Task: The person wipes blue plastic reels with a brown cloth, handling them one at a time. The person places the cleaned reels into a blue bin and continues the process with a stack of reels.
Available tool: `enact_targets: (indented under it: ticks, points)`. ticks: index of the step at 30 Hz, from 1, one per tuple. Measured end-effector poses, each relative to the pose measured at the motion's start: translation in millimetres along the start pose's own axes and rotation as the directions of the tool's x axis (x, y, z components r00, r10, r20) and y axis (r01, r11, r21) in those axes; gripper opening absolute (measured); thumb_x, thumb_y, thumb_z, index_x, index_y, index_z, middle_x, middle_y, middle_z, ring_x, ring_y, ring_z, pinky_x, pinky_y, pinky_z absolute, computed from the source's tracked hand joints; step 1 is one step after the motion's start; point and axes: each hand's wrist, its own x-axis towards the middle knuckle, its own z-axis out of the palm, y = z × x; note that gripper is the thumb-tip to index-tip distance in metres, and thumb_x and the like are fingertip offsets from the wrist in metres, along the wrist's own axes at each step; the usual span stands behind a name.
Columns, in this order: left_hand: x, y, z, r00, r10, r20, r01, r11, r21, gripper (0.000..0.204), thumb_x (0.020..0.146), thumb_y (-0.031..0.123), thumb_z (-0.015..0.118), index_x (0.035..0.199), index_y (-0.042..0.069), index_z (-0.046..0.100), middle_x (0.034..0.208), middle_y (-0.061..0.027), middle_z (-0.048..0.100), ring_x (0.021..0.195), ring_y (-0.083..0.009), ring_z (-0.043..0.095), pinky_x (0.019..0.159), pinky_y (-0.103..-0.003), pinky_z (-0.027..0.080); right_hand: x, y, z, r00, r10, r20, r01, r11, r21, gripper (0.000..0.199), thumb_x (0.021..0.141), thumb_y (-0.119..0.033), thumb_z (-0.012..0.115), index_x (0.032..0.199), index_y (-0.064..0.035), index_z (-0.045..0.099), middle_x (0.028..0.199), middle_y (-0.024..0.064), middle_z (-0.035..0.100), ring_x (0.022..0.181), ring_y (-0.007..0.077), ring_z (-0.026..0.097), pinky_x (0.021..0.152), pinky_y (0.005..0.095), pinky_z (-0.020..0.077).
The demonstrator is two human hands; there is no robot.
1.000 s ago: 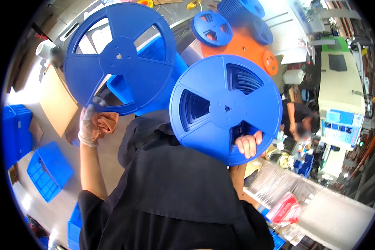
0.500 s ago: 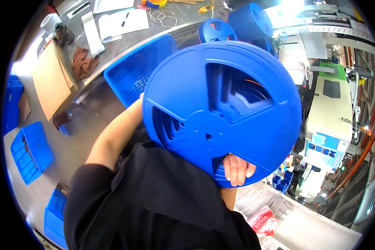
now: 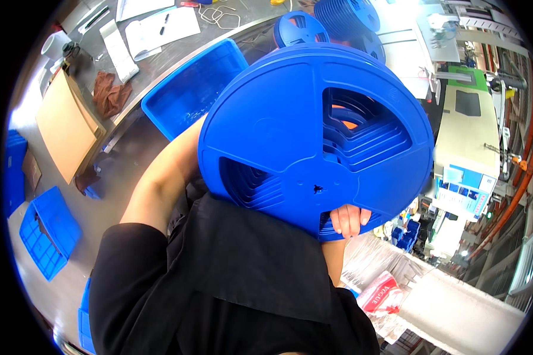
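A stack of large blue plastic reels (image 3: 260,124) fills the middle of the view in front of my chest. The front reel's flat face, with its three cut-out windows, is turned toward me, and more rims show layered behind it. Through the lower window my right hand (image 3: 349,220) hooks its fingers over the rim, closed on the stack. My left forearm (image 3: 175,157) reaches up to the stack's left side; the left hand itself is hidden behind the reels. Just beyond that arm is an open blue plastic bin (image 3: 166,97) at the table's edge.
Farther off stand a smaller blue reel (image 3: 302,29) and another reel stack (image 3: 343,15). Papers (image 3: 163,32), a brown cloth (image 3: 111,94) and cardboard sheets (image 3: 65,124) lie left. A blue crate (image 3: 50,234) sits lower left. At right are a beige-green machine (image 3: 468,130) and a red-white bag (image 3: 382,296).
The reel stack has turned a little and shifted slightly right and up, with my right hand moving along. The left fingertips, glimpsed before at its edge, are now hidden.
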Motion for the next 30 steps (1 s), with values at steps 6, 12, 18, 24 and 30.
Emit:
enact_targets:
  ticks: [6,12,18,24,30]
  points:
    - [-14.3,19.8,-20.3,0.997,0.072,0.026,-0.073,0.997,0.039,0.030,0.098,0.026,0.048,0.113,0.001,0.054,0.113,-0.0149,0.061,0.102,-0.0288,0.059,0.088,-0.041,0.050,3.9,8.3,-24.2,0.985,-0.047,-0.166,0.049,0.999,0.010,0.024,0.096,-0.017,0.050,0.112,-0.0006,0.044,0.090,0.0143,0.063,0.082,0.0245,0.065,0.079,0.0373,0.0479]
    - [-31.6,46.9,-9.5,0.987,0.139,0.079,-0.145,0.987,0.072,0.029,0.097,0.026,0.048,0.113,0.002,0.054,0.113,-0.0148,0.061,0.102,-0.0287,0.059,0.089,-0.040,0.050,5.4,11.6,4.1,0.912,-0.024,-0.409,0.010,0.999,-0.037,0.026,0.095,-0.019,0.051,0.112,-0.0008,0.044,0.088,0.0131,0.063,0.080,0.0234,0.064,0.077,0.0368,0.0475]
    - [-53.1,60.8,-22.1,0.978,0.199,0.068,-0.204,0.975,0.084,0.028,0.097,0.025,0.048,0.112,0.002,0.055,0.113,-0.0147,0.061,0.102,-0.0286,0.060,0.089,-0.040,0.050,-4.7,20.9,14.8,0.828,-0.036,-0.560,0.045,0.999,0.002,0.027,0.095,-0.021,0.052,0.112,-0.0010,0.044,0.086,0.0119,0.062,0.078,0.0222,0.064,0.076,0.0362,0.0471]
    - [-62.3,48.6,-41.7,0.979,0.194,0.058,-0.198,0.978,0.067,0.028,0.097,0.024,0.048,0.112,0.002,0.055,0.113,-0.0147,0.061,0.102,-0.0284,0.060,0.089,-0.039,0.050,-2.5,20.3,13.2,0.779,-0.037,-0.626,0.068,0.997,0.025,0.029,0.095,-0.023,0.053,0.112,-0.0012,0.044,0.084,0.0107,0.061,0.076,0.0211,0.063,0.075,0.0357,0.0466]
    - [-62.2,34.9,-53.9,0.983,0.177,0.048,-0.180,0.982,0.058,0.027,0.097,0.024,0.048,0.111,0.002,0.055,0.113,-0.0146,0.061,0.101,-0.0283,0.060,0.090,-0.038,0.050,-5.5,19.3,-1.6,0.754,-0.020,-0.657,0.088,0.994,0.071,0.031,0.095,-0.025,0.053,0.112,-0.0013,0.044,0.081,0.0095,0.061,0.074,0.0200,0.063,0.073,0.0352,0.0462]
